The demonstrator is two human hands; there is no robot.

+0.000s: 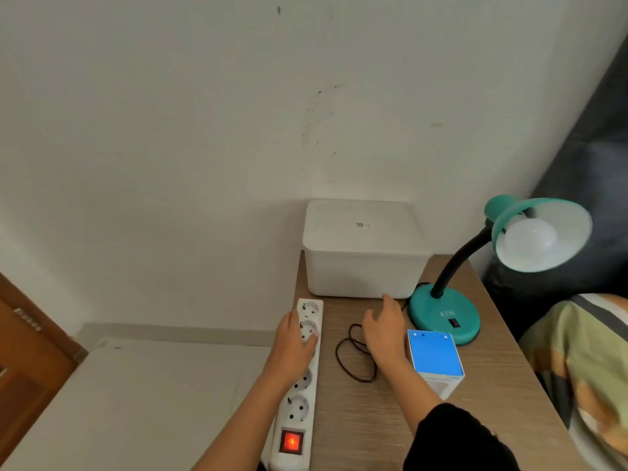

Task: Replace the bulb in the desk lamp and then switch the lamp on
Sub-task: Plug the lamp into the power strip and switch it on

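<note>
A teal desk lamp stands on its round base (pixel 441 317) at the table's right, with a black rocker switch on the base. Its shade (pixel 543 232) is tilted toward me and a white bulb (pixel 530 237) sits in it, unlit. The lamp's black cord (pixel 353 358) lies coiled on the table. A blue and white bulb box (pixel 435 362) stands in front of the base. My left hand (pixel 294 345) rests on a white power strip (pixel 299 399), over its upper sockets. My right hand (pixel 384 328) hovers above the cord with fingers apart, holding nothing I can see.
The power strip's red switch (pixel 291 441) glows. A white lidded plastic box (pixel 363 249) stands at the back of the wooden table (pixel 492 402). A striped blanket (pixel 584 362) lies to the right, a white surface to the left.
</note>
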